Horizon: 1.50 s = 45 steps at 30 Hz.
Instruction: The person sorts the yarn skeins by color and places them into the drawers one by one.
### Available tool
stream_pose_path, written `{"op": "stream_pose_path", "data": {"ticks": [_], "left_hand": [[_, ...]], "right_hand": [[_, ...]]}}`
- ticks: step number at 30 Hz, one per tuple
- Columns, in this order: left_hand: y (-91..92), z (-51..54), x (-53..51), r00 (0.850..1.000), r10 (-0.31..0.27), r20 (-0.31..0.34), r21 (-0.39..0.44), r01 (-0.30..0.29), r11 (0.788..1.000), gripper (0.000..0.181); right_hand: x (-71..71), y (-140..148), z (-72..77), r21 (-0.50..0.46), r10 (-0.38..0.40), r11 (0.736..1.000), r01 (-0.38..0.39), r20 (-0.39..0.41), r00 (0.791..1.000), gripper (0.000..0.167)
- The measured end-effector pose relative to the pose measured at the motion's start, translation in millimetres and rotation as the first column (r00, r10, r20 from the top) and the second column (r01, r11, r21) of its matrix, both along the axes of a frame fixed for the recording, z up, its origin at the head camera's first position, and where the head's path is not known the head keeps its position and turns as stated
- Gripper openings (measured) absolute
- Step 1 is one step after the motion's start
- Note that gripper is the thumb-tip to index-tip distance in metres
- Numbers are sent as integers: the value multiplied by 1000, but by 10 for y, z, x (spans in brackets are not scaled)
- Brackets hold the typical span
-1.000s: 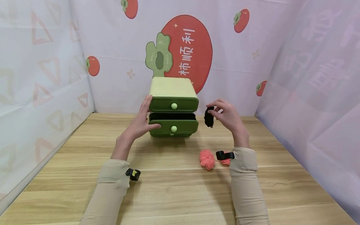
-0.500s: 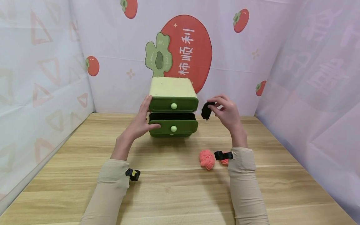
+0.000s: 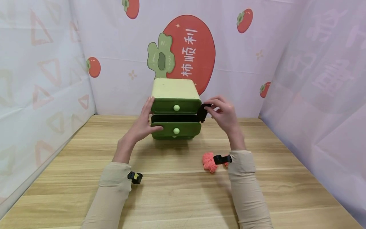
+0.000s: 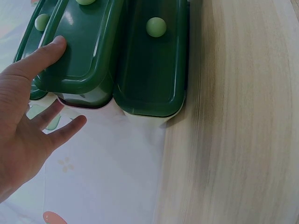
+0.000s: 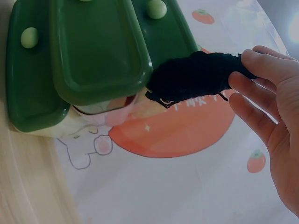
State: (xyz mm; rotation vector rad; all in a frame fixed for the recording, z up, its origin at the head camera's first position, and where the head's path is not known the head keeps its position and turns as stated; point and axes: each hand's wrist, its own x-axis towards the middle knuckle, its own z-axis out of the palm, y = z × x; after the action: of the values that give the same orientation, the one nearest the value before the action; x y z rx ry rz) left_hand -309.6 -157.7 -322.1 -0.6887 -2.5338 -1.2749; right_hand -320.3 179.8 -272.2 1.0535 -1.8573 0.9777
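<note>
**One black bundle (image 3: 203, 112) brought across to the edge of the middle drawer (image 3: 187, 129)**

On the wooden bench (image 3: 177, 200), the cream-and-green chest (image 3: 176, 92) stands where it stood a second ago, near the back. Its middle drawer juts out just as far as before, with a narrow dark gap above its front.

The left hand (image 3: 140, 125) has not shifted: its fingers are spread wide, the thumb lying against the drawer front and the others along the chest's left side. It seems to be steadying things.

The right hand (image 3: 224, 116) is what changed — over the last second it has travelled left, its fingers narrow and pinching one end of the black bundle. The bundle hung well apart from the chest; now, in the head view, its edge overlaps the chest's right side, level with the gap. Whether the two touch, I cannot tell.

For the work in hand, I judge this the end of the carry: the bundle is beside the opening but outside it — and the slim gap may call for a careful angle.

The pink yarn ball (image 3: 208, 162) has stayed on the bench, now partly covered by the black wristband (image 3: 222, 159).
</note>
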Motion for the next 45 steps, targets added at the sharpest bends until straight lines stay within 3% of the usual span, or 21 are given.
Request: {"op": "stream_pose_path", "data": {"ticks": [6,13,21,29,38,42,45], "left_hand": [[-4,-3,4,1000,0,4,6,0,1000,118],[-7,0,4,1000,0,0,5,0,1000,119],[-6,-5,-1,1000,1,-2,3,-1,1000,119],[-3,3,6,1000,3,-4,14,-3,1000,119],[-1,2,-2,1000,-3,-7,4,3,1000,119],[-2,-3,1,1000,2,1,1,-2,1000,118],[1,-3,3,1000,5,-1,3,-5,1000,119]], "right_hand": [[-34,-134,-64,16,29,999,-29,3,1000,23],[-96,-174,-155,66,62,995,-68,86,994,24],[-127,-171,-212,202,-20,979,-16,175,984,18],[-87,-217,-213,317,-121,948,25,285,951,19],[-43,-285,-199,421,-200,906,51,319,926,23],[-30,-341,-213,481,-206,877,-13,400,893,33],[-25,-371,-226,522,-215,850,-74,470,856,42]]}}
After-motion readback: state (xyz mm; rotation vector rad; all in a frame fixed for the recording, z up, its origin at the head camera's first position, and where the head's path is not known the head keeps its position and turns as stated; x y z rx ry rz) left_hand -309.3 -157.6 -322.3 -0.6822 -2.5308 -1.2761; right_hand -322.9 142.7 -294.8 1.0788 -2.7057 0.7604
